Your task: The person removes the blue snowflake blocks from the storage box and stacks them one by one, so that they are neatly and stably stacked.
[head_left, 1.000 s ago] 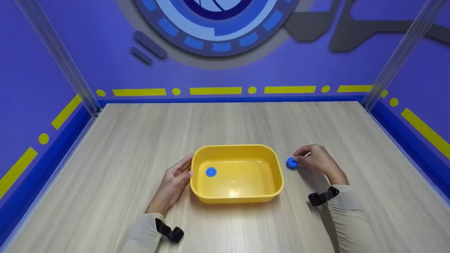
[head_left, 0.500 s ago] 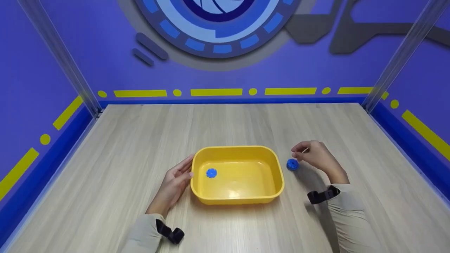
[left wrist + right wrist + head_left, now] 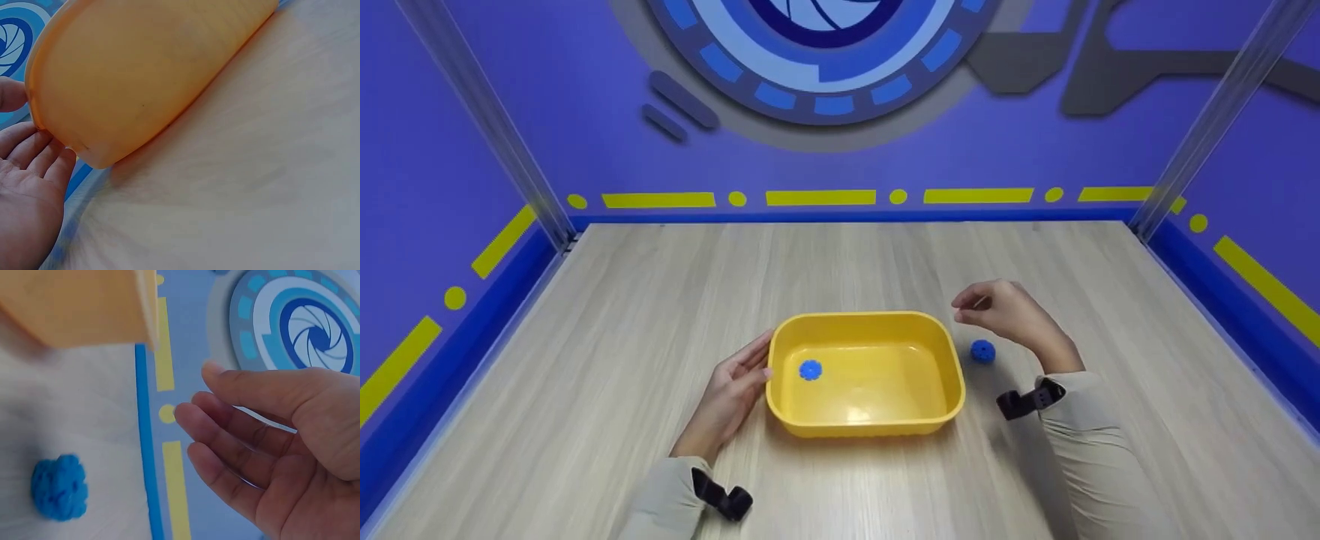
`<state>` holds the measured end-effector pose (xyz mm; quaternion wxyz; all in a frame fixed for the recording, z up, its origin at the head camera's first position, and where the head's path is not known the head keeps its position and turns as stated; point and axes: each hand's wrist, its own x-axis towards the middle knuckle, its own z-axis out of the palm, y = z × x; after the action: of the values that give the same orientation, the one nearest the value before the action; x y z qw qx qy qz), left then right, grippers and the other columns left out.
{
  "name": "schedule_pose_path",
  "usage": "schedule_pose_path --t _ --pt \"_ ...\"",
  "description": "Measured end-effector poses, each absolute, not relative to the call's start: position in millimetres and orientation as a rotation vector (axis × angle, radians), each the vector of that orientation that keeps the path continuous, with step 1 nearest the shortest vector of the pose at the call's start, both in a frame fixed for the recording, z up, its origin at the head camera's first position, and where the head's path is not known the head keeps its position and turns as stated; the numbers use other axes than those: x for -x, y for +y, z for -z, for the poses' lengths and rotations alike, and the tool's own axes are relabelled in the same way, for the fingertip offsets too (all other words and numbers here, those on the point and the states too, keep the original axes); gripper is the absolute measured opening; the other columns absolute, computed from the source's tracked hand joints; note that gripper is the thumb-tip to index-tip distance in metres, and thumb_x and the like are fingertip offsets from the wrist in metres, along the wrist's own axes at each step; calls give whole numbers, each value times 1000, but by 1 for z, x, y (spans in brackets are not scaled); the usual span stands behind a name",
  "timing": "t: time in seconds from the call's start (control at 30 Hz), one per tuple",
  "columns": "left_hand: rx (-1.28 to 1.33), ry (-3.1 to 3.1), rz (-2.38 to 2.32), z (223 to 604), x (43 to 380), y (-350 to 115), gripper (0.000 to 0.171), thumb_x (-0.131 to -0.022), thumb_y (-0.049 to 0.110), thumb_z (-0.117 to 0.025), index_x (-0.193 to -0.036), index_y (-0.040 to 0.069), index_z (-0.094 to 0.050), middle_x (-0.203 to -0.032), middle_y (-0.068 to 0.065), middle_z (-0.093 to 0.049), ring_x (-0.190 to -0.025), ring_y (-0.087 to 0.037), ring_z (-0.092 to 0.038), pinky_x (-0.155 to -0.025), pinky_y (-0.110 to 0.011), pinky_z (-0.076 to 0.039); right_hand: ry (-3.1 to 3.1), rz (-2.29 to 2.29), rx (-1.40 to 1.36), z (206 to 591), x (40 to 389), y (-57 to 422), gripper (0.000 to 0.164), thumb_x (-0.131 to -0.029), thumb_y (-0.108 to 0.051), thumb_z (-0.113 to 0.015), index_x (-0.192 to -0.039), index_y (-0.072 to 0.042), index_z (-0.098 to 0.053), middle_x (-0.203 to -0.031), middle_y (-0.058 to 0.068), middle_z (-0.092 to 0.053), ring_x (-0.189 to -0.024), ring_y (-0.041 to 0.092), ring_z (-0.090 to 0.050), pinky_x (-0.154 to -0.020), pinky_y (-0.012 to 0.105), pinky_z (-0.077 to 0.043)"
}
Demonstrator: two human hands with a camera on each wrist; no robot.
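A yellow plastic tub [image 3: 866, 429] sits on the table, with one blue flower-shaped disc [image 3: 810, 370] lying inside near its left end. My left hand [image 3: 733, 390] holds the tub's left end, thumb at the rim and fingers along the outer wall, as the left wrist view shows too. To the right of the tub is a small stack of blue notched discs [image 3: 982, 351], also seen as a blue stack [image 3: 59, 487] in the right wrist view. Above and behind that stack hovers my right hand [image 3: 1009, 311], fingers loosely bent, thumb apart from them, nothing visible between.
The wood-patterned table [image 3: 660, 285] is walled in by blue-purple panels [image 3: 825, 165] at the back and both sides. Clear corner posts [image 3: 1207, 127] rise at the back left and right.
My right hand has left the blue discs, rising and moving left toward the tub's back right corner. The left hand, the tub and the disc inside have stayed put.
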<state>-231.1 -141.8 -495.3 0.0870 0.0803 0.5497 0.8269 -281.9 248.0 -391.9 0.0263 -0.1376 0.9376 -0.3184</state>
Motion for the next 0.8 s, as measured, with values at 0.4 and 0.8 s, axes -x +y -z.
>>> schedule_pose_path --t 0.4,0.8 --pt "-256 1639 -2454 496 230 -144 64 -88 -9 -51 -148 -6 -28 -156 -20 -28 -144 -28 -29 -108 -26 -42 2793 888 664 375 287 202 21 -87 -15 -70 -106 -7 -71 -101 11 -72 -90 22 -67 -82 38 -58" --pt "-278 1635 -2443 495 230 -143 65 -89 -7 -53 -148 -5 -27 -156 -19 -26 -145 -29 -26 -106 -25 -43 2686 759 839 377 295 146 25 -85 -11 -72 -109 -4 -71 -105 13 -72 -95 24 -68 -87 37 -57"
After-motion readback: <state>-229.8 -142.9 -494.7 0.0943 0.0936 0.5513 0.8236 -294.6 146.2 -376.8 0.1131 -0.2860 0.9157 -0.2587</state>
